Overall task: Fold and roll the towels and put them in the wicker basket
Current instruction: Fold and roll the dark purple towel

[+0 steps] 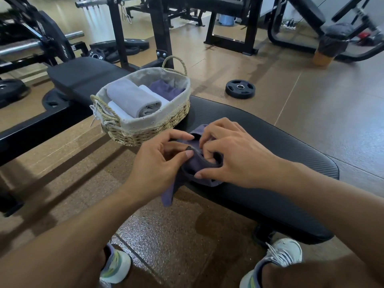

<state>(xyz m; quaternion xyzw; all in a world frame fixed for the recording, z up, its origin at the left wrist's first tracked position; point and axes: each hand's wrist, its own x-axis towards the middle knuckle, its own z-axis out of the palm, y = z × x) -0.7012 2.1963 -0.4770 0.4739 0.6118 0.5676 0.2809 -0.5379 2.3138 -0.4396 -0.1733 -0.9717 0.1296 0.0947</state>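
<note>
A black padded weight bench [270, 146] runs from the lower right up toward the upper left, its long pad crossing a brown rubber gym floor [311, 96]. Black rack frames [160, 28] and stacked weight plates [116, 48] crowd the far side, and one loose weight plate [240, 88] lies on the floor to the right of the bench.

On the pad sits the wicker basket [145, 129], oval, cloth-lined, with rope handles at both ends, its long axis lying from near left to far right. Inside it a rolled grey towel [133, 97] lies lengthwise on a white towel [118, 110], with a bunched purple towel [166, 89] at the far end.

Just in front of the basket, at the near edge of the pad, is a second purple towel [197, 163], crumpled, one corner hanging down off the bench edge. The left hand [158, 161] pinches its fold between thumb and curled fingers; the right hand [232, 154] grips it from above, fingers curled into the cloth. The hands hide most of the towel, so its fold and direction cannot be made out.

Two pale sneakers [284, 256] show at the bottom edge, partly covered by the forearms.
</note>
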